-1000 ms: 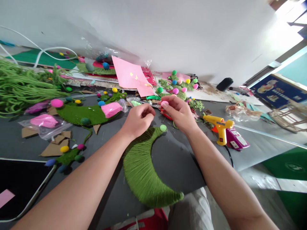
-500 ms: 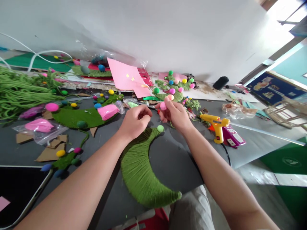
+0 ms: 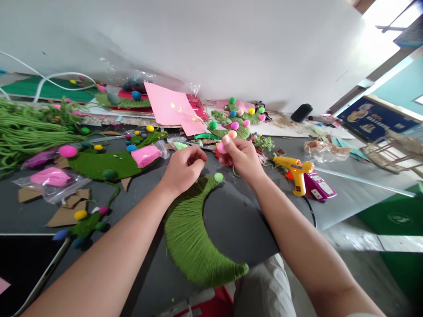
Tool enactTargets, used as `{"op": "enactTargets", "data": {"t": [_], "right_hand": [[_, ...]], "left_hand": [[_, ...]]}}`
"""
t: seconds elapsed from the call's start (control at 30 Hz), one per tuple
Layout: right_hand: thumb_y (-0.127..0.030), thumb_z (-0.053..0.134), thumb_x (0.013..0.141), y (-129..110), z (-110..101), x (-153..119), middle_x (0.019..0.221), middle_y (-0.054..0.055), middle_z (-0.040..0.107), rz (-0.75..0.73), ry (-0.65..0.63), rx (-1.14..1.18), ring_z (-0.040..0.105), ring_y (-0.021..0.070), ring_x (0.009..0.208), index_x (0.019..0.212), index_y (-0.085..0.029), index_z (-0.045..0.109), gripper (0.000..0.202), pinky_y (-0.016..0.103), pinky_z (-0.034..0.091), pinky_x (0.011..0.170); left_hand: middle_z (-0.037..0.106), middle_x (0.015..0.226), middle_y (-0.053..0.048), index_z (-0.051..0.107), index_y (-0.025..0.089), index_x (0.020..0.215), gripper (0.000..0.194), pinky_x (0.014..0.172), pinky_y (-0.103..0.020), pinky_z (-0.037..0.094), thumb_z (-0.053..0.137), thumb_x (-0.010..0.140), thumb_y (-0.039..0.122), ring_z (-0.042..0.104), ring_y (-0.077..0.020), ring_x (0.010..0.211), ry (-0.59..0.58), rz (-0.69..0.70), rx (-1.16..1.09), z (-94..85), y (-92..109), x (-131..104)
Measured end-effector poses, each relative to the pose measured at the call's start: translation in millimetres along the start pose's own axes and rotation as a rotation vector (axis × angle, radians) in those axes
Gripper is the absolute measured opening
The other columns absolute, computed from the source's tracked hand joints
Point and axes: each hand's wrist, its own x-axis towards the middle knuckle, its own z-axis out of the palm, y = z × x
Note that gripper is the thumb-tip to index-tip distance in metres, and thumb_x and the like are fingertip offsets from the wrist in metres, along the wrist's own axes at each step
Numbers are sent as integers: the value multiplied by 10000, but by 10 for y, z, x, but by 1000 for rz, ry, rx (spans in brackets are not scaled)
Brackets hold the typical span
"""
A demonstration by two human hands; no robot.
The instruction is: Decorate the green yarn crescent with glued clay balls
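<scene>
My right hand (image 3: 243,157) pinches a small lump of pink soft clay (image 3: 222,148) between thumb and fingers. Just above its thumb shows a peach ball (image 3: 232,134); whether it touches the hand I cannot tell. My left hand (image 3: 185,169) is curled with thumb and forefinger close together; anything inside is hidden. It hovers over the upper end of a crescent wrapped in green yarn (image 3: 193,235), which lies on the dark table (image 3: 239,220). A pale green ball (image 3: 218,177) sits at the crescent's upper tip, below and between both hands.
A yellow glue gun (image 3: 297,171) lies right, by a purple power socket (image 3: 319,186). At left are another green crescent (image 3: 95,165), bagged pink clay (image 3: 51,176), cardboard scraps (image 3: 66,215) and green yarn (image 3: 29,127). Pink paper (image 3: 168,108) stands near the wall.
The view has shifted slightly, so everything sits a little further left. My right thumb presses further over the pink clay; my left hand keeps its curled pose.
</scene>
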Motion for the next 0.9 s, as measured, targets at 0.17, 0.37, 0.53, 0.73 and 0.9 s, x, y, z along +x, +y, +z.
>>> {"op": "enactTargets", "data": {"t": [0.17, 0.37, 0.53, 0.73, 0.9], "right_hand": [[-543, 848, 858, 18, 7, 11, 992, 30, 777, -24, -38, 155, 713, 155, 857, 1129, -225, 783, 422, 270, 593, 751], [-582, 805, 886, 35, -4, 12, 640, -8, 658, 11, -1, 126, 586, 104, 581, 820, -183, 755, 407, 238, 495, 563], [-514, 863, 853, 11, 5, 3, 1071, 41, 790, 12, -85, 208, 732, 175, 960, 1182, -240, 757, 440, 293, 607, 836], [-651, 724, 924, 24, 14, -6, 615, -4, 649, 29, -68, 80, 559, 104, 544, 836, -173, 780, 489, 243, 477, 535], [-504, 846, 870, 15, 14, -6, 1074, 36, 778, 9, -102, 150, 697, 150, 896, 1127, -239, 793, 372, 250, 567, 730]], "left_hand": [[632, 685, 10, 654, 190, 780, 104, 635, -337, 411, 558, 756, 222, 582, -176, 664, -6, 9, 6, -2, 4, 0], [636, 688, 11, 659, 189, 784, 103, 620, -331, 409, 568, 752, 227, 577, -172, 655, -2, 3, 9, 9, -4, 10], [629, 672, 10, 650, 191, 765, 102, 615, -331, 403, 554, 746, 220, 575, -172, 650, 0, 15, 5, 0, 6, 4], [638, 685, 10, 656, 190, 772, 104, 615, -328, 406, 563, 745, 229, 571, -166, 648, -1, 7, 6, -6, 11, 5], [634, 677, 13, 652, 193, 769, 99, 617, -332, 405, 557, 751, 216, 574, -169, 649, -5, 6, 2, -2, 2, 6]]}}
